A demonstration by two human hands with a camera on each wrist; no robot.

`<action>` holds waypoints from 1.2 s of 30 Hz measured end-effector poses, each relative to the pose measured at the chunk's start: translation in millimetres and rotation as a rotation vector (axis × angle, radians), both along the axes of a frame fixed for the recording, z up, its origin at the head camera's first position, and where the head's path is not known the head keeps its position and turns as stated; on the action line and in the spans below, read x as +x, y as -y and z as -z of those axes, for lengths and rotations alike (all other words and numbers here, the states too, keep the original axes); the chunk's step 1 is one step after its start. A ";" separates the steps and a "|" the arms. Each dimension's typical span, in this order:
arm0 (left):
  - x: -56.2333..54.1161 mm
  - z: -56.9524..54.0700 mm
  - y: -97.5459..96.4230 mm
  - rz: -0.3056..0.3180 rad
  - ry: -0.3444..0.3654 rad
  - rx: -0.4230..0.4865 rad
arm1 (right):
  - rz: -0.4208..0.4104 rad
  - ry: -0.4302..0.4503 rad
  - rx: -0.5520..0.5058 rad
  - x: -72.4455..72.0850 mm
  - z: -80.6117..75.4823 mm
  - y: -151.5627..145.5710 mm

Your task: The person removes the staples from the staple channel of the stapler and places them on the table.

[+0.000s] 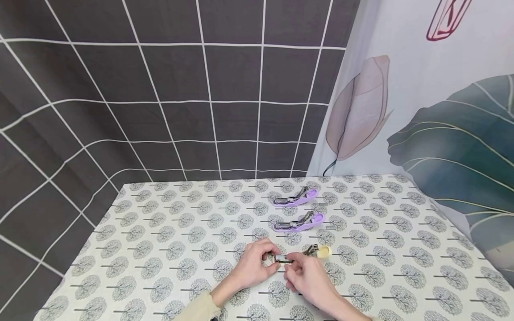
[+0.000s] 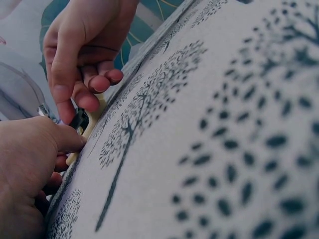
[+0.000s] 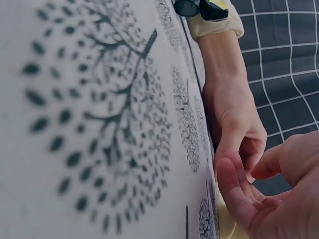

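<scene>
A pale yellow stapler [image 1: 324, 252] lies on the cloth with its cover swung up to the right and its metal tray [image 1: 284, 258] facing up. My left hand [image 1: 254, 264] pinches the left end of that tray between thumb and fingers. From the right, my right hand [image 1: 308, 276] grips the stapler at the tray's middle, index finger on top and thumb below. In the left wrist view, the yellow edge [image 2: 90, 124] shows beneath both hands' fingertips. The fingers hide much of the tray; I cannot tell whether they hold a staple strip there.
Two purple staplers, a nearer one [image 1: 300, 223] and a farther one [image 1: 296, 198], lie opened behind the hands. Small grey strips [image 1: 331, 227] rest beside them. The tree-patterned tablecloth [image 1: 160, 249] reaches back to a dark grid curtain [image 1: 229, 76].
</scene>
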State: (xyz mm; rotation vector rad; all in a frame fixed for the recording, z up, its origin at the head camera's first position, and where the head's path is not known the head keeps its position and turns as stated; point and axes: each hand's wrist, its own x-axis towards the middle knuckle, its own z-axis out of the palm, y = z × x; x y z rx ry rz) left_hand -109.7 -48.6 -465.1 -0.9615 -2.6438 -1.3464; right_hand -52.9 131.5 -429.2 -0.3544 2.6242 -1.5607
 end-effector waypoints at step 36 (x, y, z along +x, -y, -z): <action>-0.4 1.5 0.4 0.008 -0.037 -0.002 | 0.131 0.154 -0.278 -5.5 7.4 8.8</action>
